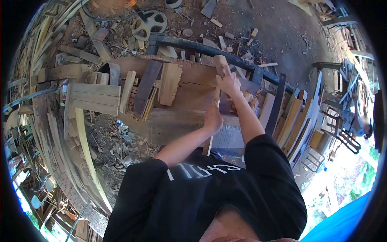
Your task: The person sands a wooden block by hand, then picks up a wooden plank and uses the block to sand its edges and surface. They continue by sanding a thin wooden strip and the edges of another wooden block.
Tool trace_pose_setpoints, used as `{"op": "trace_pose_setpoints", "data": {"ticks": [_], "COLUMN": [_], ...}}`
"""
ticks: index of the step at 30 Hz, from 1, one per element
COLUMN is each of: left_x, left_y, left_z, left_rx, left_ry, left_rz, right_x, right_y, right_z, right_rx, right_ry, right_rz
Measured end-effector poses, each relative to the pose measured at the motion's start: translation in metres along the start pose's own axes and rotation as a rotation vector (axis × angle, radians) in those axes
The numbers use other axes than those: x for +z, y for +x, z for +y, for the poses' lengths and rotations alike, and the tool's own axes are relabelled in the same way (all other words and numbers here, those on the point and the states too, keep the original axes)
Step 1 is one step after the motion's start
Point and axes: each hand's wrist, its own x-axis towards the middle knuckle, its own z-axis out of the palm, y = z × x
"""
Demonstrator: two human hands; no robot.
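My right hand [229, 84] is closed on a brown wooden block [220, 61] near the far edge of the workbench [189, 94]; its fingers partly cover the block. Nearer my body, my left hand [213, 119] grips a narrow wooden strip [208, 146]. The strip runs from near my right hand down toward my shirt, and the left hand hides part of its length. Curled wood shavings [250, 101] lie just right of my right forearm.
Rough boards [170, 84] and a dark plank [147, 86] lie at the bench's left. More planks [294, 117] stack along its right. A dark beam [197, 46] borders the far side. Beyond it, a spoked wheel [149, 25] rests among offcuts on the dirt floor.
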Motion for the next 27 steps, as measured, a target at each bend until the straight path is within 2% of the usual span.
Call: {"op": "trace_pose_setpoints", "data": {"ticks": [3, 5, 6, 8, 9, 11, 13, 15, 17, 19, 21, 23, 25, 27], "left_x": [0.005, -0.001, -0.004, -0.006, -0.004, -0.002, 0.001, 0.005, 0.012, 0.018, 0.017, -0.001, 0.002, 0.003], "left_y": [0.008, 0.007, 0.008, 0.006, 0.005, 0.008, 0.008, 0.011, 0.012, 0.018, 0.009, 0.003, 0.005, 0.01], "left_z": [-0.012, -0.007, -0.005, -0.004, -0.006, -0.007, -0.01, -0.014, -0.022, -0.026, -0.026, -0.005, -0.01, -0.011], "left_rx": [0.091, 0.131, 0.116, 0.141, 0.134, 0.01, 0.023, 0.033, 0.192, 0.176, 0.16, 0.027, 0.074, 0.116], "left_ry": [0.002, -0.209, -0.214, -0.327, -0.324, -0.088, -0.059, -0.043, -0.222, -0.212, -0.192, -0.041, -0.062, -0.094], "left_rz": [0.087, 0.007, 0.0, -0.059, -0.065, -0.064, -0.054, -0.053, 0.009, -0.005, -0.022, -0.026, 0.011, 0.048], "right_x": [0.006, -0.01, -0.014, -0.005, -0.003, 0.002, -0.003, -0.003, -0.004, -0.005, 0.002, 0.003, -0.001, -0.006], "right_y": [-0.018, -0.062, -0.077, -0.068, -0.056, -0.014, -0.001, -0.03, -0.056, -0.073, -0.048, -0.022, -0.01, -0.041], "right_z": [0.002, -0.013, -0.016, -0.01, -0.008, -0.001, -0.005, -0.001, -0.002, -0.006, 0.002, 0.004, -0.003, -0.003], "right_rx": [-0.126, -0.126, -0.114, -0.099, -0.099, -0.067, -0.024, -0.066, -0.099, -0.029, -0.007, -0.006, 0.0, -0.06], "right_ry": [0.04, 0.025, 0.016, 0.024, 0.036, 0.029, -0.001, 0.023, 0.037, 0.057, 0.067, 0.086, 0.038, 0.048], "right_rz": [0.071, 0.029, -0.016, -0.001, 0.043, 0.025, -0.022, -0.018, -0.042, 0.026, 0.019, 0.043, 0.034, 0.019]}}
